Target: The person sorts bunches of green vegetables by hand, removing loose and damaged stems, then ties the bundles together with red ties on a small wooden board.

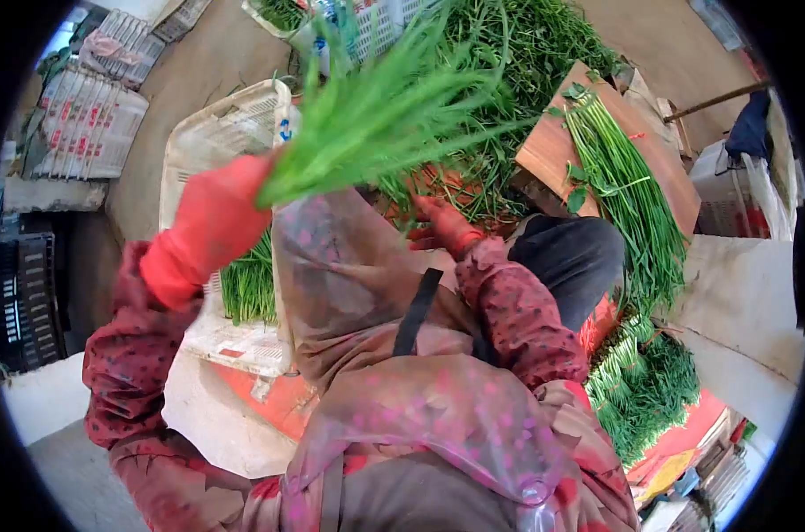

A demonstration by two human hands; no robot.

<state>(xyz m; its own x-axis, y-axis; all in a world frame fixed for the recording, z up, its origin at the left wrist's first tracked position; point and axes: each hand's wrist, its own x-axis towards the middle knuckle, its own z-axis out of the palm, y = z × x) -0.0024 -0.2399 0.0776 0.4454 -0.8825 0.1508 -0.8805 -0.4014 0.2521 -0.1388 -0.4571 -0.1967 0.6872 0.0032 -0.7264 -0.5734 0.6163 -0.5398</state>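
Raised at the left, my left hand (pixel 221 217), in a red rubber glove, is closed around the base of a bunch of long-stemmed greens (pixel 367 124). The leafy ends fan out to the upper right and are blurred. My right hand (pixel 447 226), also in a red glove, is low between my knees with its fingers apart. Near its fingertips lie loose green stems (pixel 473 191) on an orange surface. No bundle shows in the right hand, though part of it is shaded. Beyond it rises a big heap of loose greens (pixel 518 53).
A white plastic crate (pixel 176 177) at my left holds cut greens (pixel 250 282). To the right, long green stalks (pixel 624 186) lie across a wooden board (pixel 544 133). Bundled greens (pixel 646 390) are stacked at lower right. Stacked white crates (pixel 88 124) stand far left.
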